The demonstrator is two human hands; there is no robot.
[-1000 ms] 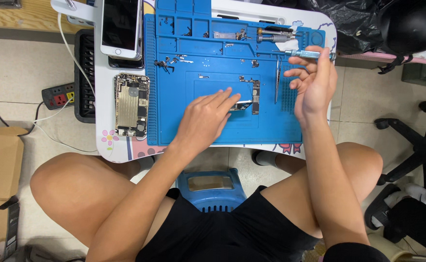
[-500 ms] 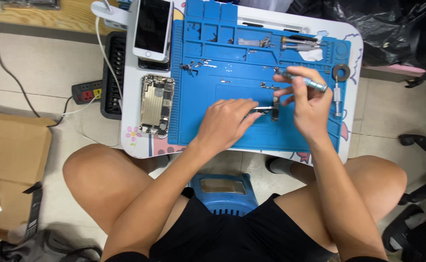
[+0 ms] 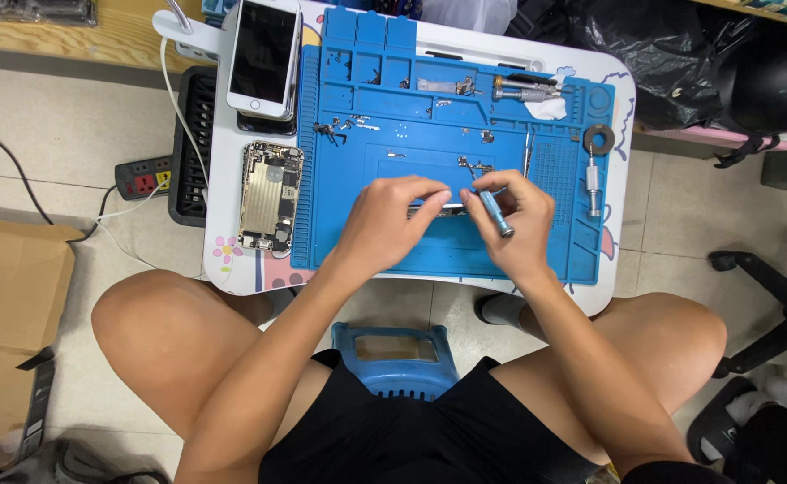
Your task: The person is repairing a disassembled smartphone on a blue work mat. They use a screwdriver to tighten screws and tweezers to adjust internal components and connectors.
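Pinched in the right hand [image 3: 517, 222]: a slim blue screwdriver [image 3: 494, 211], fingers closed round its handle, tip aimed down-left. Pressed under the left hand's [image 3: 391, 215] closed fingertips, just left of that grip: a small metal part [image 3: 447, 208], mostly hidden. Beneath both hands: a blue repair mat [image 3: 411, 260] with tray pockets along its far edge, scattered with tiny screws and brackets. Further left of the grip: an opened phone chassis [image 3: 270, 195], and beyond it a white phone [image 3: 264, 56], face up. Right of the grip: a metal tool [image 3: 594, 179] with a ring above. Under everything: a small white table [image 3: 219, 242]; around it, tiled floor, a power strip [image 3: 142, 177], a cardboard box [image 3: 8, 305], and a blue stool [image 3: 395, 357] close to the body.
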